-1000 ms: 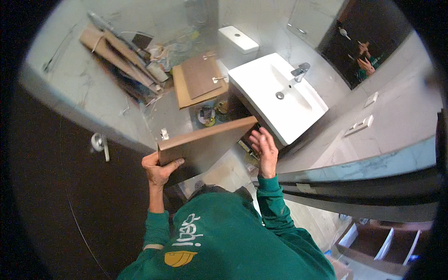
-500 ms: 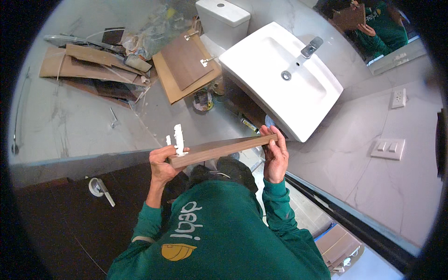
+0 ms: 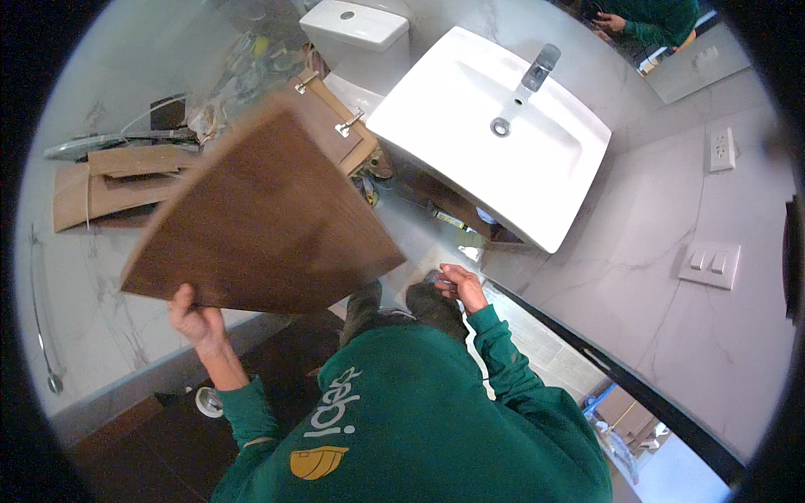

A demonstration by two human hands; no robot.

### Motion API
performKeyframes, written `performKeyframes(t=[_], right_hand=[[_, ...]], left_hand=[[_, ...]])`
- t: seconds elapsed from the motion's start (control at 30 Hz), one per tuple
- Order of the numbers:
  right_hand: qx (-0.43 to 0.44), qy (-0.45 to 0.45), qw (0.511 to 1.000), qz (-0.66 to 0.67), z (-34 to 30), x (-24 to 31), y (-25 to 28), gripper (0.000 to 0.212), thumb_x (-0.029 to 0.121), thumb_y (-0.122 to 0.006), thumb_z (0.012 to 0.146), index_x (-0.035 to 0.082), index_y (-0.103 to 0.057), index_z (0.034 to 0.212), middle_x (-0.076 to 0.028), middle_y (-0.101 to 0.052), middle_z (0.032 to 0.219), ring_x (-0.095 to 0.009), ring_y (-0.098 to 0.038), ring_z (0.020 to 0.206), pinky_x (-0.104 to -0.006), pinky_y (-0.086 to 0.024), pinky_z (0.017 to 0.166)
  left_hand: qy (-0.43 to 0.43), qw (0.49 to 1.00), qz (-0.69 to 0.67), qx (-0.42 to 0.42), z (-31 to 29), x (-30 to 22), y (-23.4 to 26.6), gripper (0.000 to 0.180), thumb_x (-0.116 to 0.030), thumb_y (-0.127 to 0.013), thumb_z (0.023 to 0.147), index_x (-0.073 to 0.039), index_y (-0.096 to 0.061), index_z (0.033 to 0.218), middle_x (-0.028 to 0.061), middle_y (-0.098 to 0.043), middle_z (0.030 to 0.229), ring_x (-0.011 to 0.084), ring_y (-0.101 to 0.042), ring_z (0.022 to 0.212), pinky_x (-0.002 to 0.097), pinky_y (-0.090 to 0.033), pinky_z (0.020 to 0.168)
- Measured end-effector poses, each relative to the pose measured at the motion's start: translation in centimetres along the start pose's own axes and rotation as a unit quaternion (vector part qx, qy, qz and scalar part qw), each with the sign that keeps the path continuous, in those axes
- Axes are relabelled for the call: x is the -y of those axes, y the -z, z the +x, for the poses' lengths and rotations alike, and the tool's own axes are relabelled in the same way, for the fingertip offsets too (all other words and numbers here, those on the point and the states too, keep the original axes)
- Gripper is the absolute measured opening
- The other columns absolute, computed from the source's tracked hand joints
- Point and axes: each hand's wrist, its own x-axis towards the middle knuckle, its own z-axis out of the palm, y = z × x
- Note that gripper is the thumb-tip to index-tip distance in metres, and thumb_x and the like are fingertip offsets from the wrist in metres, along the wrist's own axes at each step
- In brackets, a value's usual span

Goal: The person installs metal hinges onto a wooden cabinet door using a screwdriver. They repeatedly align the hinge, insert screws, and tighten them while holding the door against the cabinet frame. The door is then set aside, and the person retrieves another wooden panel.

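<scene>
My left hand (image 3: 199, 323) grips a brown wood-grain panel (image 3: 268, 218) by its near left edge, the thumb lying over the face. The panel is raised and tilted, its broad face toward me, and its far edge is smeared by motion. My right hand (image 3: 463, 287) is off the panel, in front of my right leg, with the fingers curled together. A small dark thing shows at its fingertips, too unclear to name.
A white washbasin (image 3: 470, 92) with a grey faucet (image 3: 541, 67) stands ahead to the right, beside a toilet (image 3: 356, 33). Cardboard pieces (image 3: 109, 189) and a board with metal hinges (image 3: 340, 126) lie beyond the panel. A shower head (image 3: 209, 402) lies at the left.
My right hand has let go of the panel and drawn down and left. My left hand has swung the panel left, turning its broad face toward me. The white piece beside it is out of sight.
</scene>
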Motion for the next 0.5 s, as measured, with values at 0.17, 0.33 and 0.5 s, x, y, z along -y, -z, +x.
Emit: performKeyframes(t=[0.17,0.33,0.5], right_hand=[[0.124,0.077,0.984,0.106,-0.3,0.6,-6.4,0.071,0.044,-0.064,0.087,0.006,-0.039,0.141,-0.014,-0.050,0.135,-0.028,-0.051,0.121,-0.0391,-0.041,0.098],[0.236,0.315,0.911,0.123,-2.3,6.7,-14.1,0.072,0.027,-0.077,0.077,0.003,-0.045,0.138,-0.011,-0.055,0.131,-0.023,-0.050,0.121,-0.0386,-0.038,0.103],[0.133,0.300,0.940,-0.091,-7.3,13.4,-14.9,0.041,0.010,-0.077,0.079,-0.001,-0.064,0.116,-0.006,-0.067,0.108,-0.015,-0.060,0.099,-0.0319,-0.047,0.092]], left_hand=[[0.032,0.979,-0.198,-0.041,4.0,-2.6,2.4,0.062,-0.038,-0.066,0.083,-0.008,-0.049,0.134,0.0126,-0.049,0.137,0.0340,-0.042,0.128,0.0553,-0.032,0.107],[0.122,0.948,-0.276,-0.100,6.6,2.8,3.2,0.065,-0.042,-0.066,0.082,-0.009,-0.048,0.136,0.0103,-0.047,0.140,0.0341,-0.041,0.129,0.0549,-0.031,0.108],[0.198,0.917,-0.311,-0.149,7.9,8.5,6.0,0.070,-0.051,-0.060,0.082,-0.011,-0.046,0.137,0.0103,-0.045,0.142,0.0343,-0.040,0.129,0.0554,-0.029,0.108]])
